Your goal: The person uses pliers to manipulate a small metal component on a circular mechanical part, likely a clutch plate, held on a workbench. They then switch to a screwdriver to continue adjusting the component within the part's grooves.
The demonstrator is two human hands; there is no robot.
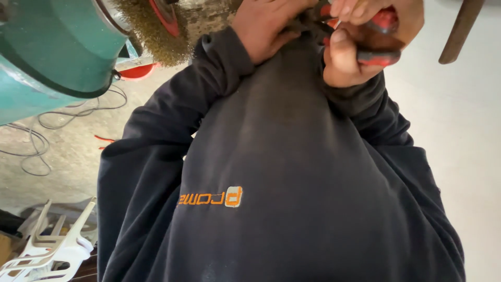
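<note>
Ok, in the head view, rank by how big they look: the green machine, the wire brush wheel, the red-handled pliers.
1. Green machine, though nearest the camera.
2. Wire brush wheel.
3. Red-handled pliers, mostly hidden in the right hand.

Bare concrete workshop floor (73, 151)

Thin grey loose cables (36, 141) trail at nine o'clock; white plastic chair (52, 245) (tipped over) at seven.

Red-handled pliers (377, 39) — squeezed in the right hand (360, 47) — near the top edge

Pliers (378, 39) showing glossy red plastic grips — wire brush wheel (156, 31) looking bristly, brassy metal; sweatshirt (292, 172) reading matt dark cloth.
</note>
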